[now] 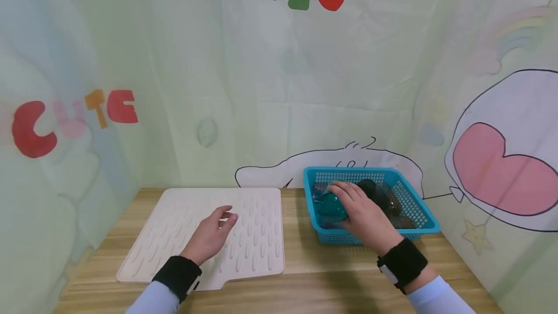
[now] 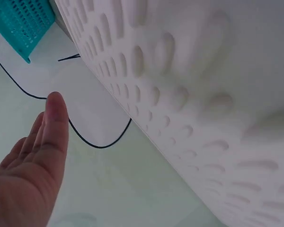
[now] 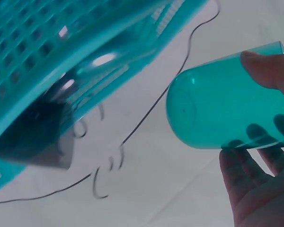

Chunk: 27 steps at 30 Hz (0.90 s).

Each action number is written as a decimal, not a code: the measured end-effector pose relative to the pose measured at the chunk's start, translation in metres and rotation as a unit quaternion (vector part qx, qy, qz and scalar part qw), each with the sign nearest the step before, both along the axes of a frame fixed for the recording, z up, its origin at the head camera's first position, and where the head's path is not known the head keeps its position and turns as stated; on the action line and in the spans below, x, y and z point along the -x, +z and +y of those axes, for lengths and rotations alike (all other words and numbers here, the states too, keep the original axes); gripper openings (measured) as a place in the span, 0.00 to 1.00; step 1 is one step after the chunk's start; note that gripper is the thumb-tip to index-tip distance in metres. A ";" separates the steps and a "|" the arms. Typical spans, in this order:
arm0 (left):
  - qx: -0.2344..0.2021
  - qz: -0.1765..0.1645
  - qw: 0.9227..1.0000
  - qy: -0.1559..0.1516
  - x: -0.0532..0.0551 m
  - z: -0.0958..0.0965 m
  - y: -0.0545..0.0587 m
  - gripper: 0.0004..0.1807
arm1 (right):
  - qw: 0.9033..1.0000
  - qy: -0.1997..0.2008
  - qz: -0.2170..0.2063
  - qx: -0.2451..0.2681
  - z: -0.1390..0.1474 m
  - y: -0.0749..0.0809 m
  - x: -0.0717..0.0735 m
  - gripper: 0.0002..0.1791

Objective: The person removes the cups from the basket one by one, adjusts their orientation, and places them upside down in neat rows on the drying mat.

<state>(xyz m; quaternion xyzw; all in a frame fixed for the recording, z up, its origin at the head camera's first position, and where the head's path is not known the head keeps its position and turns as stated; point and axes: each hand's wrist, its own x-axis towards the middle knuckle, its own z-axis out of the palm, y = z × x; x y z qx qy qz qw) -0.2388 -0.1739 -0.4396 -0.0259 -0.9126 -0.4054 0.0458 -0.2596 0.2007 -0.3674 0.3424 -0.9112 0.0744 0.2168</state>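
Note:
My right hand (image 1: 364, 214) grips a translucent teal plastic cup (image 3: 222, 104) over the left part of a blue basket (image 1: 337, 238). In the right wrist view the thumb lies on one side of the cup and the fingers on the other, with its rounded base facing away from the palm. Several dark see-through cups (image 1: 381, 196) lie in the basket. My left hand (image 1: 210, 236) hangs with loosely bent fingers above a white ridged drainer board (image 1: 257, 243), holding nothing; the left wrist view shows it beside the board's surface.
Board and basket stand on a wooden table (image 1: 301, 280), the basket to the right with a strip of wood between them. Behind them hangs a printed cloth (image 1: 270, 125) with cartoon drawings, and more of it closes both sides.

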 end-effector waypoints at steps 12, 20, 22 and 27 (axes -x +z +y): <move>-0.248 -0.082 0.965 -0.030 -0.010 0.038 0.006 0.37 | 0.998 0.038 -0.017 0.040 -0.058 -0.014 -0.024 0.54; -0.330 -0.150 0.925 -0.112 -0.019 0.048 0.010 0.48 | 0.995 0.067 -0.057 0.046 -0.082 -0.030 -0.037 0.50; -0.346 -0.167 0.914 -0.132 -0.020 0.048 0.011 0.49 | 0.994 0.080 -0.067 0.046 -0.086 -0.032 -0.039 0.51; -0.383 -0.194 0.889 -0.161 -0.021 0.050 0.013 0.49 | 0.991 0.111 -0.063 0.039 -0.095 -0.038 -0.043 0.51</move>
